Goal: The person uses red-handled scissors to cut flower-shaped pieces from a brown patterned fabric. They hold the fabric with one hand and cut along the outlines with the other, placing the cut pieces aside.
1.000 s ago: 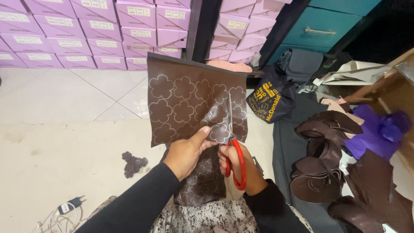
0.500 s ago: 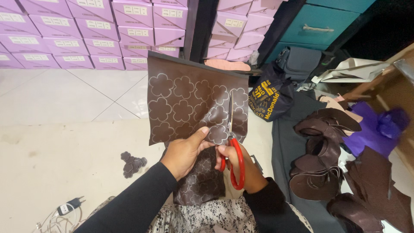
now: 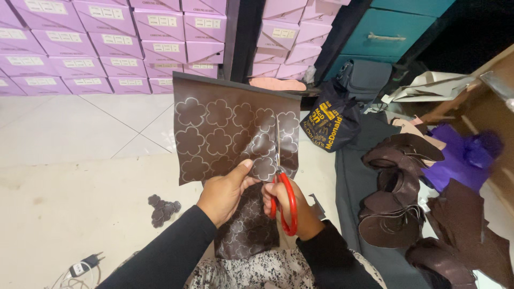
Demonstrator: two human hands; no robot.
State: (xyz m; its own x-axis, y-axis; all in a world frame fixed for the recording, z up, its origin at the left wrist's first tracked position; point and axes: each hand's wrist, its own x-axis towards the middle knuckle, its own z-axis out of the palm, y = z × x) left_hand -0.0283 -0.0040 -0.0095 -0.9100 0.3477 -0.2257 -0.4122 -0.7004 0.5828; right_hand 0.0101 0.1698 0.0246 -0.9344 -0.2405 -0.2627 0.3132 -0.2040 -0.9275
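Note:
I hold up a dark brown sheet (image 3: 225, 128) marked with pale flower-shaped outlines. My left hand (image 3: 224, 191) pinches its lower edge, thumb on the front. My right hand (image 3: 289, 206) grips red-handled scissors (image 3: 282, 187), whose blades point up into the sheet along the right-hand column of flower shapes. The strip right of the blades hangs partly loose. The sheet's lower part drapes down between my black-sleeved arms.
A small pile of cut brown flower pieces (image 3: 162, 207) lies on the floor at left. Stacked purple boxes (image 3: 107, 43) line the back. At right sit brown cut leather pieces (image 3: 396, 198), purple material (image 3: 460, 158), a dark printed bag (image 3: 327, 122) and a teal cabinet (image 3: 388, 32).
The scissor blades have moved further up into the sheet. My left thumb stays on the lower edge, and the sheet has shifted only slightly.

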